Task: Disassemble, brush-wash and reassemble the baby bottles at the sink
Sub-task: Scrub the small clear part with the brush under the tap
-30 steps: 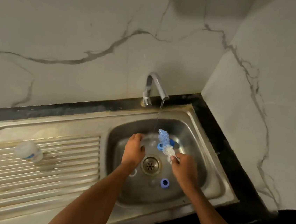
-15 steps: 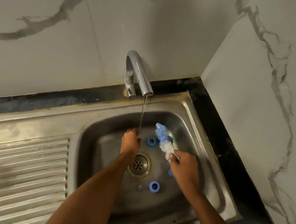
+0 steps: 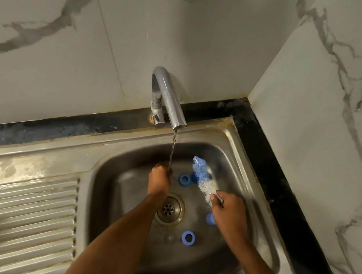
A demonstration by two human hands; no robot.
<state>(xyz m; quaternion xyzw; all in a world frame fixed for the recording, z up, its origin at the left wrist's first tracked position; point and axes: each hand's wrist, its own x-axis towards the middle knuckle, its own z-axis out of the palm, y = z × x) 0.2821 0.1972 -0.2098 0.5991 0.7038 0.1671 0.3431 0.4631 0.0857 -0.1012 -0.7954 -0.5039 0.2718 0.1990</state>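
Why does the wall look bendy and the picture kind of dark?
Head view: the wide lens curves the wall edges; the light is dim and yellowish; the draining board has shiny glare and is smeared with blur, and so is the left hand under the tap.

Tap (image 3: 169,100) running, thin stream landing on the left hand (image 3: 159,182), which is curled under the water over the steel sink (image 3: 113,174); can't tell what it holds, if anything. Right hand (image 3: 228,211) grips a bottle brush (image 3: 203,179), blue-and-white bristles angled up and away. Three blue screw rings in the basin: one behind the drain (image 3: 184,178), one near the front (image 3: 188,238), one partly hidden by the right hand (image 3: 210,218). Drain strainer (image 3: 169,209) between the forearms. Ribbed drainboard (image 3: 22,216) at left.
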